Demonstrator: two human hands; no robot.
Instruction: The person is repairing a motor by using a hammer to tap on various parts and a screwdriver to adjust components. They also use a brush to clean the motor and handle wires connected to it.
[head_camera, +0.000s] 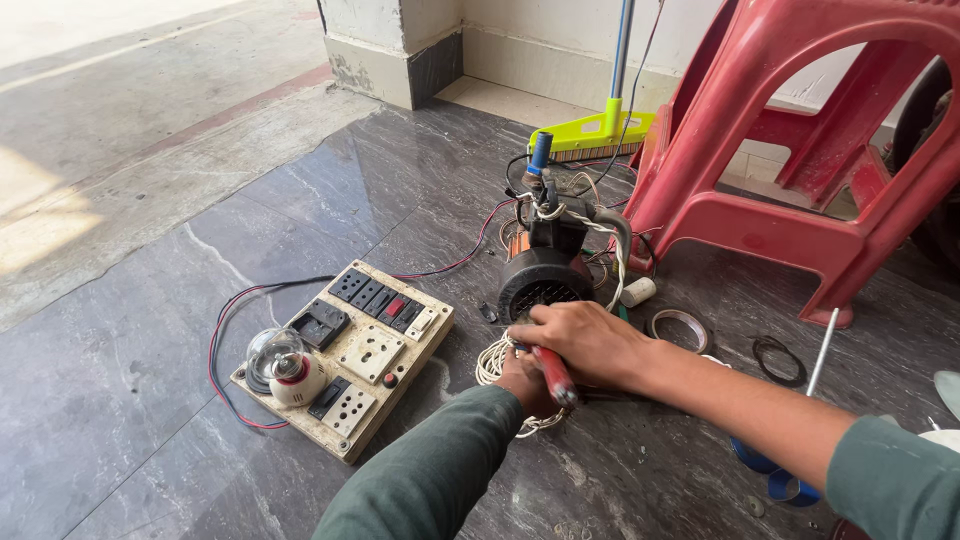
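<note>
On the dark floor, right hand (585, 342) grips a red-handled tool (553, 373) beside the motor (545, 280); left hand (522, 383), mostly hidden beneath, touches white cord (492, 362), its grip unclear.

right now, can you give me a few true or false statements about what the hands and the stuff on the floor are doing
1. The right hand grips a red-handled tool. True.
2. The left hand rests on the wooden switch board. False: it is beside the coil of white cord, under the right hand, apart from the board.
3. A clear light bulb sits on the board's near left corner. True.
4. The plastic chair is blue. False: it is red.
5. A broom with a yellow-green head stands behind the black motor. True.
</note>
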